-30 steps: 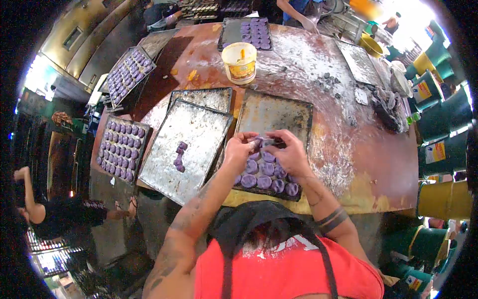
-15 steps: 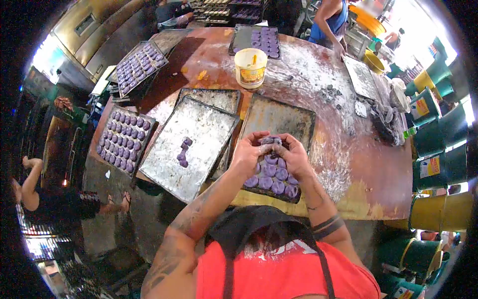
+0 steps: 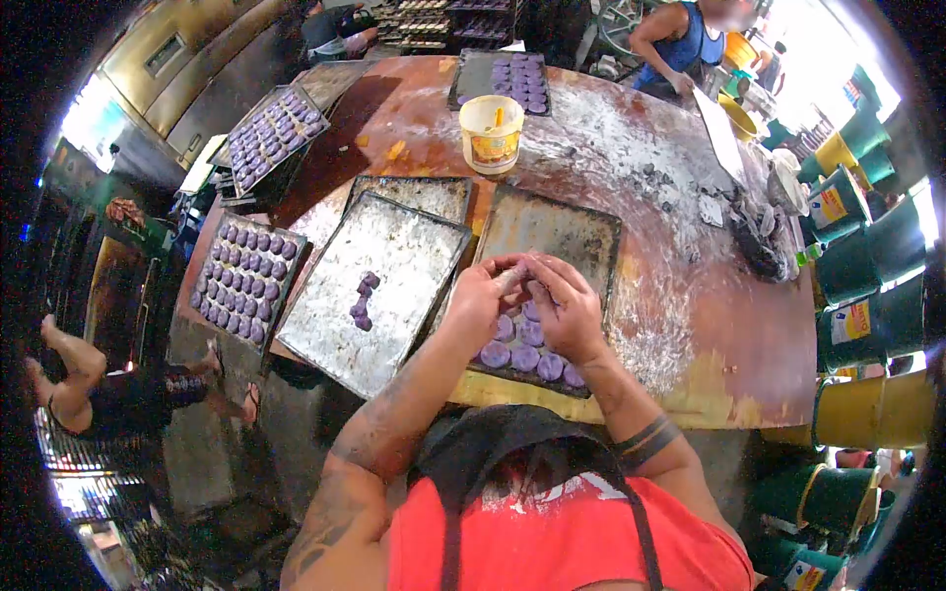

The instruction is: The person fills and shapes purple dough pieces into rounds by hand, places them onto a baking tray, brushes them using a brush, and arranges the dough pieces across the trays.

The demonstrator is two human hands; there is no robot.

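Note:
My left hand (image 3: 485, 294) and my right hand (image 3: 564, 303) meet over a dark baking tray (image 3: 537, 222), fingertips pressed together. A little purple dough shows between the fingers; most of it is hidden. Beneath my hands, flattened round purple dough pieces (image 3: 527, 358) lie in rows on the tray's near half, while its far half shows bare metal. Left of this tray lies a silvery tray (image 3: 394, 251) with a short line of purple dough lumps (image 3: 364, 300). Behind my hands stands a white tub (image 3: 492, 138) with a yellow label.
Trays of purple dough sit at the left (image 3: 246, 281), upper left (image 3: 271, 138) and far edge (image 3: 505, 83). A co-worker (image 3: 680, 44) at the far right holds a pale tray (image 3: 721, 138). Another person is at the lower left (image 3: 108, 389). Green and yellow buckets (image 3: 872, 409) line the right.
The purple dough seen between my hands half a second ago is now mostly covered by my fingers. At the far right the co-worker has come further into view and raised the pale tray.

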